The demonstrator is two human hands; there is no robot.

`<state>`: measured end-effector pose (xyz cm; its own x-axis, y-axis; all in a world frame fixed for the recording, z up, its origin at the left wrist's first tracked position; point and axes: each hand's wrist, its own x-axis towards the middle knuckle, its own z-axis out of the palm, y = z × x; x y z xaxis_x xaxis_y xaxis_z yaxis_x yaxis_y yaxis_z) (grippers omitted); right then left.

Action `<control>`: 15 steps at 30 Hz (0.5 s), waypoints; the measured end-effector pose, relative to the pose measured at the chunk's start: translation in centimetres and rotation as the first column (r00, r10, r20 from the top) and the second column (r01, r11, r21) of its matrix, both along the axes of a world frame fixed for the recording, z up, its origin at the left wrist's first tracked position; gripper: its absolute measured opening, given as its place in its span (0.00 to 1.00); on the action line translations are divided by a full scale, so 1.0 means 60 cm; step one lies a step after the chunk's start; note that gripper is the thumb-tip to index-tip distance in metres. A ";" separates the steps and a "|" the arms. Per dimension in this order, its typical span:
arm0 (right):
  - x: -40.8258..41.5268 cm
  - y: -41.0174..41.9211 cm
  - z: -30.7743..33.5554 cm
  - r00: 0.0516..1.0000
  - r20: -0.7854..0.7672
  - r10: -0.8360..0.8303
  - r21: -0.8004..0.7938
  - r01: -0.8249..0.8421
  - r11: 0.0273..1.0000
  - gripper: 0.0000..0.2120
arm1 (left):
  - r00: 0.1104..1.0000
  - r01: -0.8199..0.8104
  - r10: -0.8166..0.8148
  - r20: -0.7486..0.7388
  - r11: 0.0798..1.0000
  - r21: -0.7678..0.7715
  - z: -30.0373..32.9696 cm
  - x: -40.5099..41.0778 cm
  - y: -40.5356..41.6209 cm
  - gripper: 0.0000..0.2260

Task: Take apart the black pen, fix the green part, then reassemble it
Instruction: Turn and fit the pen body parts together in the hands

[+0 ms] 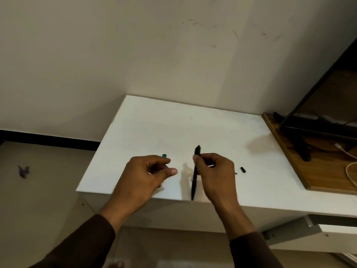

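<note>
My right hand [214, 171] grips the black pen barrel [195, 176] near its upper end and holds it almost upright above the white table [154, 122]. A thin white refill [210, 166] pokes out between the fingers of that hand. My left hand [148, 171] hovers to the left with thumb and fingers pinched; a small green part [164, 155] shows just beyond its fingertips, and I cannot tell whether the hand holds it. A small black pen piece [243, 169] lies on the table right of my right hand, with a tiny grey bit [235, 173] beside it.
A wooden board [289, 151] lies at the table's right end with a black stand [301, 144] and a white cable [347, 167] on it. A wall rises behind the table. A small purple scrap [23, 171] lies on the floor at left.
</note>
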<state>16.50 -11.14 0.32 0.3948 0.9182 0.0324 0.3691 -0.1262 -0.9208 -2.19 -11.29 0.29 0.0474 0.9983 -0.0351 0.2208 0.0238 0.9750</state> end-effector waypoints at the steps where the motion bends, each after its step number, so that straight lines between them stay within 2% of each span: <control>1: 0.012 0.008 -0.002 0.998 0.050 -0.043 -0.012 0.044 0.999 0.06 | 0.997 -0.059 0.060 -0.053 0.998 0.018 -0.001 -0.007 0.004 0.11; 4: 0.034 0.031 -0.012 0.979 0.169 -0.116 -0.081 0.131 0.988 0.08 | 0.962 -0.179 0.191 -0.198 0.981 0.074 -0.006 -0.022 0.015 0.06; 8: 0.025 0.047 -0.029 0.948 0.298 -0.109 -0.126 0.152 0.980 0.14 | 0.928 -0.211 0.222 -0.300 0.975 0.070 -0.015 -0.019 0.020 0.06; 12: 0.017 0.052 -0.041 0.903 0.421 -0.089 -0.145 0.164 0.976 0.16 | 0.893 -0.202 0.221 -0.392 0.975 0.089 -0.023 -0.001 0.020 0.11; 15: 0.018 0.049 -0.040 0.888 0.454 -0.074 -0.161 0.163 0.973 0.18 | 0.825 -0.232 0.264 -0.500 0.965 0.126 -0.027 0.014 0.017 0.16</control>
